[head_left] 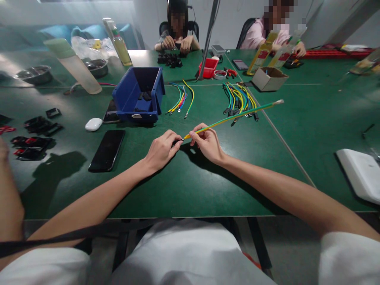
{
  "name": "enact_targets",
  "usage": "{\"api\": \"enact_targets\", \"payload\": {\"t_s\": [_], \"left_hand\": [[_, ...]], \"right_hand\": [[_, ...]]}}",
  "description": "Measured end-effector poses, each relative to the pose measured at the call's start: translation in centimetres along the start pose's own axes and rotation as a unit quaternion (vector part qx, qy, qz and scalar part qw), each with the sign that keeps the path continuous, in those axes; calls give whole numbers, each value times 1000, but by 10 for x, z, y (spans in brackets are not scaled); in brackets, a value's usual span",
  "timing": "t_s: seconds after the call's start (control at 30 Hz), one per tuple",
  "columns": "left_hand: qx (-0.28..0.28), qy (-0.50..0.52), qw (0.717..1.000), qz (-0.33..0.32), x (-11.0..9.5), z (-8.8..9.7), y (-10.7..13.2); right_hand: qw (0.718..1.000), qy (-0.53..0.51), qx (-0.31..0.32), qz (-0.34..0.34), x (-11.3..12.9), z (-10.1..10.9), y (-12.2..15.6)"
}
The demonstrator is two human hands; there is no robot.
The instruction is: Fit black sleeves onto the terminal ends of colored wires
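Between thumb and fingers, my right hand (pixel 208 143) grips a green-and-yellow wire (pixel 234 117) near its lower end; the far end points up to the right. My left hand (pixel 163 152) pinches a small black piece (pixel 177 141), perhaps a connector housing, at that lower end. Whether the wire tip is inside the piece I cannot tell. Beyond my hands lie several loose coloured wires (pixel 181 99) with ring terminals. To the right is a bunch of wires (pixel 240 99) with black ends. A blue bin (pixel 139 95) holds a few black pieces.
A black phone (pixel 107 151) and a white earbud case (pixel 94 124) lie left, beside black parts (pixel 41 126). A white device (pixel 360 174) is at right. A metal pole (pixel 208 39) rises beside a red box (pixel 209 68). Two people sit across; another person's arm (pixel 10 194) enters left.
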State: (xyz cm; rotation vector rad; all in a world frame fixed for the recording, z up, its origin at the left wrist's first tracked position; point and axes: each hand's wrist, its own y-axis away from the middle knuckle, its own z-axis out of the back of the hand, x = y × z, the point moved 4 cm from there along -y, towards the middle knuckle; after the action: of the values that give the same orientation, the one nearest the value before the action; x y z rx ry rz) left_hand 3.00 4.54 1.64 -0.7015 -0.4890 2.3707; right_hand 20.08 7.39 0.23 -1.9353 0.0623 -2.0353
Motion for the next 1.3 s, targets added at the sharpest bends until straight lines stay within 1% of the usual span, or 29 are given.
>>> {"api": "enact_targets", "payload": {"t_s": [0.17, 0.37, 0.53, 1.13, 1.3], "left_hand": [[-11, -1, 1000, 3, 1, 0, 0], [-17, -4, 1000, 0, 1, 2, 0], [-24, -6, 1000, -6, 0, 3, 1], [-16, -5, 1000, -6, 0, 1, 1], [-10, -10, 1000, -3, 0, 1, 1]], "right_hand": [[1000, 0, -12, -12, -2, 2, 0], [1000, 7, -3, -7, -4, 2, -1], [1000, -10, 6, -19, -4, 0, -1], [999, -20, 16, -28, -3, -1, 0], [1000, -12, 20, -19, -2, -1, 1]]}}
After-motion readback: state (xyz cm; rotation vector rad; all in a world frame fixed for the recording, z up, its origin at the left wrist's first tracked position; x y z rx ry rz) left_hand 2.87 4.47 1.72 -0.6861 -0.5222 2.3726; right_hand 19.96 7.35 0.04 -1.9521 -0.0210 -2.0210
